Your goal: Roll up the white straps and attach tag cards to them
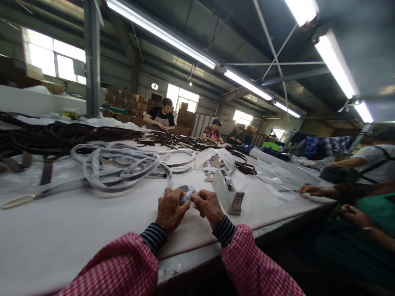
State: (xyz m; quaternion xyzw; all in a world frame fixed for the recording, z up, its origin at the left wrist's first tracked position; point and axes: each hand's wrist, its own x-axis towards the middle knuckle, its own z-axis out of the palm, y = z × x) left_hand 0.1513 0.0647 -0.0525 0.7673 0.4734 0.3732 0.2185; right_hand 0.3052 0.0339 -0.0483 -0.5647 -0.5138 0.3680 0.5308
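Note:
My left hand (pixel 169 209) is closed around a small grey-and-white bundle (pixel 187 195) just above the white tabletop. From the other side, my right hand (pixel 208 205) pinches the bundle's edge with thumb and forefinger. The bundle looks like coiled strap with a white strip round it; my fingers hide part of it. Right of my hands stands a grey tape dispenser (pixel 226 191). Behind it, an open clear plastic bag (pixel 227 159) holds cut beige and white pieces (pixel 212 167). Beyond my left hand lie loose coils of plastic-wrapped grey straps (pixel 123 166).
Dark brown straps (pixel 61 137) are heaped along the table's far left. A gold-coloured buckle (pixel 19 201) rests near the left edge. Clear plastic sheets (pixel 277 185) lie to the right, beside a co-worker's hand (pixel 311 191). Several other people work around the table.

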